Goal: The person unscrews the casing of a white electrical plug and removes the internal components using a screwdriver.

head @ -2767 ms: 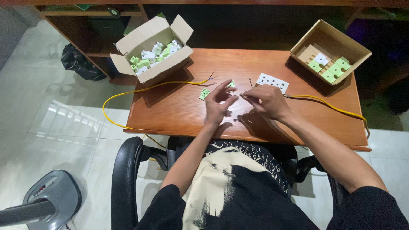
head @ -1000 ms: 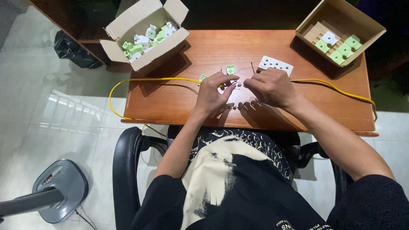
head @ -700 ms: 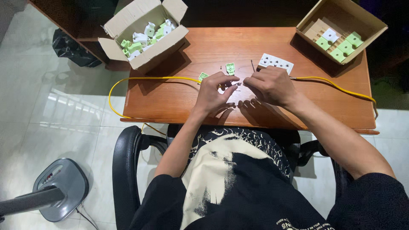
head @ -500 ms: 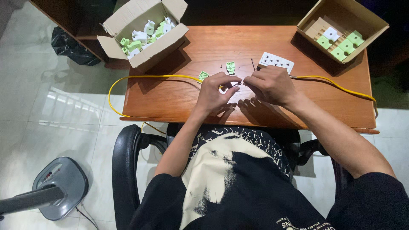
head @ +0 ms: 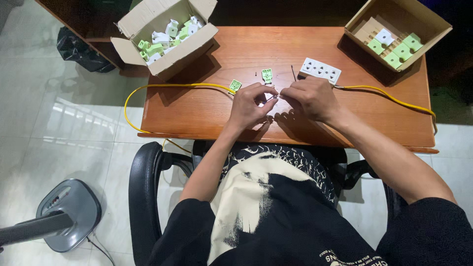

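Fan base [head: 69, 216]: sitting at lower left of the frame, grey, on the tiled floor.

Open carton [head: 165, 34]: standing at upper left on the wooden table [head: 207, 108], holding loose green and white socket parts.

Yellow cable [head: 162, 87]: looping off the table's left edge, running back toward the middle; a second run is trailing off to the right edge.

Green socket module [head: 235, 85]: lying just above the left hand; a second green module [head: 267, 75] is lying a little further right, near a small dark screw or pin too small to tell.

Left hand [head: 249, 106]: fingers pinching together on a small part at mid-frame; the part itself is mostly hidden.

Right hand [head: 310, 98]: fingers closing on the cable end, fingertips meeting those of the left hand.

White socket faceplate [head: 320, 70]: lying just above the right hand.

Second carton [head: 396, 29]: standing at upper right, holding green and white modules.

Step in hand: by my reading, a cable end is being joined to a small terminal part.

Next move: probably calling for a steady pinch and fine alignment of the wire.
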